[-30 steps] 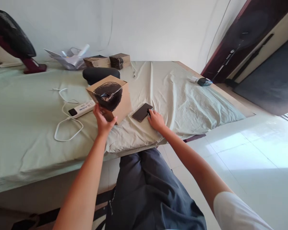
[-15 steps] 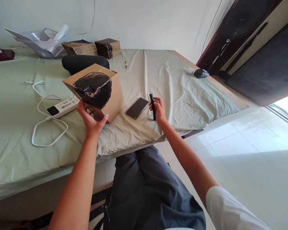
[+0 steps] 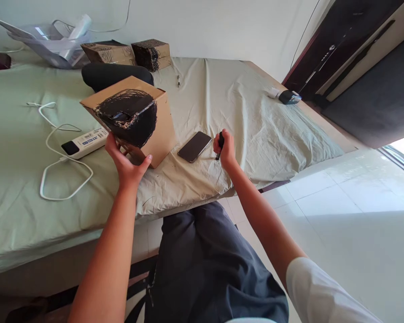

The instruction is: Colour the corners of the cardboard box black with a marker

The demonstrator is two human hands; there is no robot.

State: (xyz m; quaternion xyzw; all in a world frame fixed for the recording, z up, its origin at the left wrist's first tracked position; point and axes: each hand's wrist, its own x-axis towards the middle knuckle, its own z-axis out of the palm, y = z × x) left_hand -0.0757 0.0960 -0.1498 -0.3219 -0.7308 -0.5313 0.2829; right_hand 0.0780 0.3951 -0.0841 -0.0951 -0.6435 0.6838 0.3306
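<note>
My left hand (image 3: pixel 128 166) grips the lower near corner of a brown cardboard box (image 3: pixel 164 130), thumb on one side and fingers underneath. The box is tilted, and one corner carries a large black scribbled patch (image 3: pixel 128 114) with a torn spot in it. My right hand (image 3: pixel 227 150) is closed around a black marker (image 3: pixel 221 141), apart from the box; most of the marker is hidden in the fist. Between the box and that hand, a smartphone (image 3: pixel 194 146) lies on the pale green sheet (image 3: pixel 188 179) with its dark screen up.
Left of the box are a white power strip (image 3: pixel 87 142) and its looped cable (image 3: pixel 43 179). Behind it lie a black rolled item (image 3: pixel 116 75), two scribbled cardboard boxes (image 3: pixel 151 54) and a clear plastic basket (image 3: pixel 50 51). A dark and white object (image 3: pixel 289 97) sits at the far right edge.
My right hand has turned the marker and wrapped its fingers around it, moving slightly up. My left hand still holds the box; the whole view has shifted a little.
</note>
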